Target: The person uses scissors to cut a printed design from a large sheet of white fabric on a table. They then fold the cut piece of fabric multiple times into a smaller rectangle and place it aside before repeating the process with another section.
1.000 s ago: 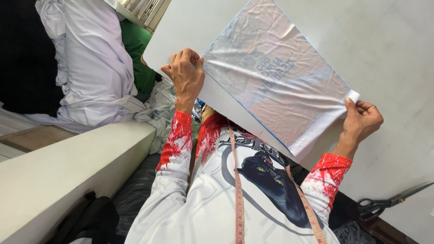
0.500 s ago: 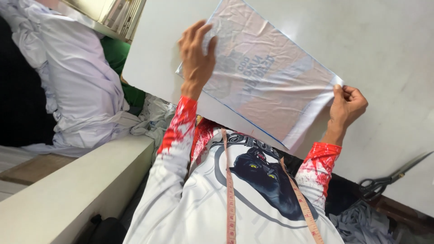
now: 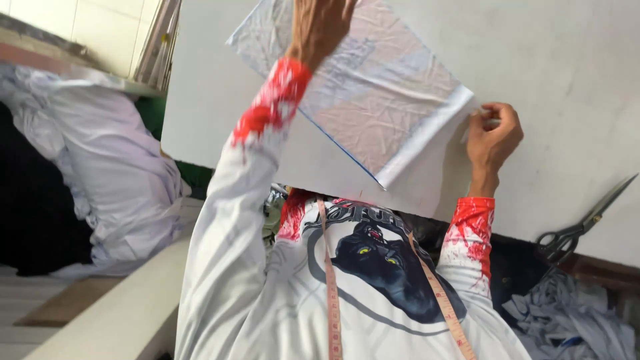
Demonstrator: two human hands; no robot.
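A clear plastic bag (image 3: 393, 100) holding a folded pale garment lies flat on the white table (image 3: 567, 60). My left hand (image 3: 319, 27) presses down on the bag near its far edge, fingers spread, partly cut off by the top of the view. My right hand (image 3: 491, 137) pinches the bag's flap at its right corner. Both arms wear white sleeves with red cuffs.
Black scissors (image 3: 580, 223) lie at the table's near right edge. A measuring tape (image 3: 330, 287) hangs around my neck. A heap of white cloth (image 3: 113, 173) sits to the left, more crumpled cloth (image 3: 573, 320) at lower right. A pale bench (image 3: 113, 320) runs at lower left.
The bag has come down from held up to lying on the table. My left hand has slid farther across it. My right hand stays at the right corner.
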